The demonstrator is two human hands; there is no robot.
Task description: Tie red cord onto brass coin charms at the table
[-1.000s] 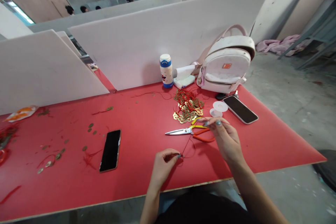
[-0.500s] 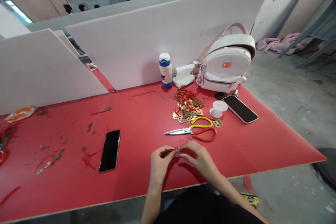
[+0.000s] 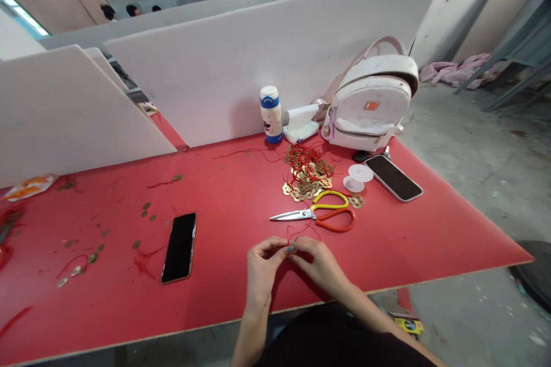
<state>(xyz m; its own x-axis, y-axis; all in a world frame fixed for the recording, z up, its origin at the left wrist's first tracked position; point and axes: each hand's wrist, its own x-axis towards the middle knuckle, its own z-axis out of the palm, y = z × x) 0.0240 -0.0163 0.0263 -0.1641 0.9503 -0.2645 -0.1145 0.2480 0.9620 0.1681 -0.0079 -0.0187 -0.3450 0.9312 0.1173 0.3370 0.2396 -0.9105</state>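
Observation:
My left hand [image 3: 262,266] and my right hand [image 3: 322,266] meet above the near edge of the red table, fingertips almost touching. Between thumb and fingers the left one pinches a red string [image 3: 288,235], perhaps with coins, mostly hidden by the fingers. The right fingers are closed on the same string, and a thin loop of it stands out above them. Just beyond lie scissors [image 3: 321,213] with one yellow and one red handle, blades pointing left. Behind these is a heap of brass coins [image 3: 309,175] tied with red string. One coin cluster [image 3: 356,201] rests by the yellow handle.
A black phone [image 3: 179,248] lies left, among loose coins [image 3: 92,258] and thread scraps. At right are a clear spool [image 3: 360,174] and another phone [image 3: 394,178]. A bottle [image 3: 271,114] and white backpack [image 3: 371,103] stand against the white panel [image 3: 206,80]. People are behind it.
The right fingers have drawn in closer to the left ones and curled more. A longer loop of red string now shows above the hands. The scissors and coin heap have not moved.

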